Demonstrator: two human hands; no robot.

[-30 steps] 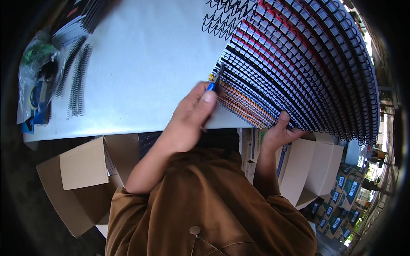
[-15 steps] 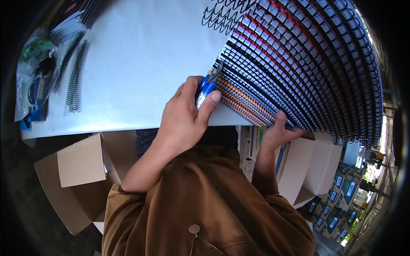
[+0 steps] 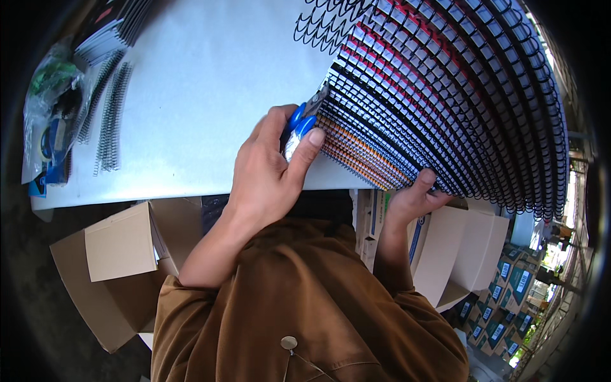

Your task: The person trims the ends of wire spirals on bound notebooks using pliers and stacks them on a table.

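Broad table with a smooth white covering [image 3: 197,95], across the upper half of the view, with near edge curved by the lens. Thick fanned stack of spiral-bound books with black wire coils and white, red, black and orange bands [image 3: 445,108], on the right side of the table, with near edge toward the body. Loose brown cloth garment [image 3: 318,299], at lower centre, below the table edge. Open brown cardboard box [image 3: 114,299], at lower left, with one flap folded over; pale open cardboard box [image 3: 439,248], at lower right, just beside the right forearm. Pile of brown-and-green printed cartons [image 3: 503,286], at far right. Left hand [image 3: 270,159], curled closed around a pair of pliers, with thumb along the near handle. Right hand [image 3: 414,200], at the near edge of the stack, with thumb raised against the coils and fingers mostly hidden; firmness of hold impossible to tell. Clear crumpled plastic bag with green contents [image 3: 51,83], at the table's left end, near dark-covered booklets with white pages [image 3: 111,35] and loose dark wire coils [image 3: 113,114]. Blue-handled metal pliers [image 3: 307,123], in the left hand, with tips at the coil ends on the stack's left edge; contact unclear.
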